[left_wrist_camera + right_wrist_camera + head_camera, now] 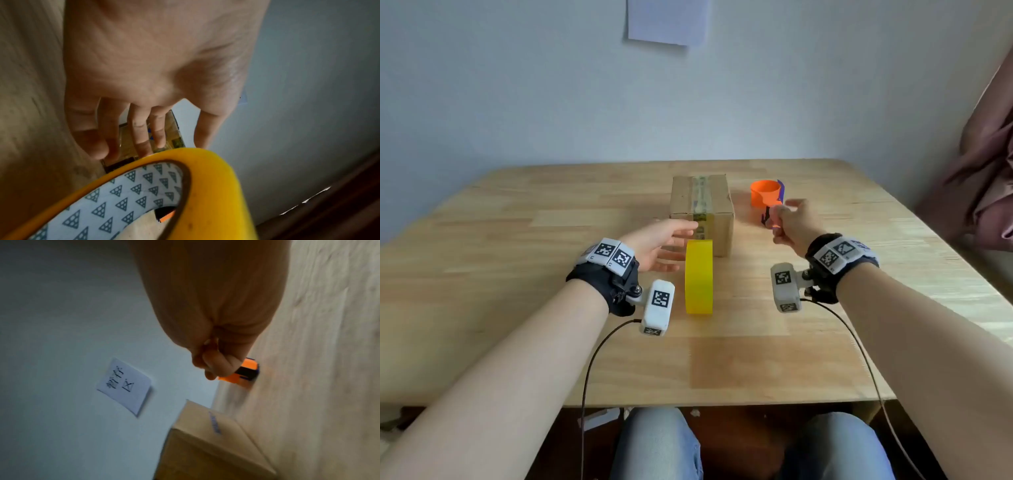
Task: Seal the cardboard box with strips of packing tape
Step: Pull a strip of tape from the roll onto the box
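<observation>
A cardboard box (717,205) stands mid-table with a tape strip (701,197) along its top and down its front. A yellow tape roll (698,277) stands on edge just in front of it. My left hand (671,241) is open beside the roll's left side, with straight fingers reaching to the box front. The left wrist view shows those fingers (141,129) before the box (173,129) and above the roll (216,186). My right hand (791,222) grips the handle of an orange tape cutter (765,193) right of the box. The right wrist view shows the curled hand (216,366) on the cutter (247,369) beside the box (205,451).
The wooden table (517,240) ends at a pale wall behind the box. A paper note (667,20) hangs on that wall. Pink fabric (986,171) lies past the table's right edge. Cables run from both wrists over the front edge.
</observation>
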Demonstrator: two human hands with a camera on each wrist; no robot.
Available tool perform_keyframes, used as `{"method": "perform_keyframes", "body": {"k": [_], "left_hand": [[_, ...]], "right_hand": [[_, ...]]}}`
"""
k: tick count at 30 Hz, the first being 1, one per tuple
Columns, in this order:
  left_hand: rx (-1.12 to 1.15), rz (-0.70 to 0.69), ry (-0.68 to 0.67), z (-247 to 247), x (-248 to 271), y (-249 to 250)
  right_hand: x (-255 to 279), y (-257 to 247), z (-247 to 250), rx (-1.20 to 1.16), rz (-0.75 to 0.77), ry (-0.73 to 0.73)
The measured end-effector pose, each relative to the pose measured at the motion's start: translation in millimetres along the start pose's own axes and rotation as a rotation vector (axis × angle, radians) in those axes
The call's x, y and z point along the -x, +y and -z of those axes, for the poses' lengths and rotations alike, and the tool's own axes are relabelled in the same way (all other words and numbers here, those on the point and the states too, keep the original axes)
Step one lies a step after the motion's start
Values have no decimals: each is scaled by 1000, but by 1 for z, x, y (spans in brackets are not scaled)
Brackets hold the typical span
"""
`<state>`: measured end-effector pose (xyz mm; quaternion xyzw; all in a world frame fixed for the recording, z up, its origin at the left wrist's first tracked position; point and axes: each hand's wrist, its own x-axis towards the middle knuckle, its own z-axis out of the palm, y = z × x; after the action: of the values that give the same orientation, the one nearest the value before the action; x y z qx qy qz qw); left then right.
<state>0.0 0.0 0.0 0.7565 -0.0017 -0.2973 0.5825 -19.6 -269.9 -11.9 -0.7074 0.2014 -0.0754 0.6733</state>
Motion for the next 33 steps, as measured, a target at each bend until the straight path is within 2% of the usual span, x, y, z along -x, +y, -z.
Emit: {"method": "perform_keyframes", "body": {"k": [3,5,7,11,14,21,24,29,33], "left_hand": [[13,-24,-17,-4,0,-4],[48,-54,-20,-8,-1,-9],[86,-68,-11,-10,-2,-13],[145,-72,-29,-10,-4,-21],[153,-74,-27,-10,-3,-24],[63,-156,122,5,-2,-18],[17,-264,215,9,3,-8],[-47,-491,192,4,17,8],[-95,-563,224,0,20,12]], "right_hand": [[-1,-14,-7,100,112,-84],[11,-28,-17,163,194,-250],[28,-40,-27,349,319,-369],[47,-55,-43,880,541,-416],[52,-57,-49,1043,605,-433],[53,-58,-51,930,599,-435],[55,-60,-50,879,609,-437],[62,-64,-49,775,578,-451],[59,-62,-52,628,526,-425]]}}
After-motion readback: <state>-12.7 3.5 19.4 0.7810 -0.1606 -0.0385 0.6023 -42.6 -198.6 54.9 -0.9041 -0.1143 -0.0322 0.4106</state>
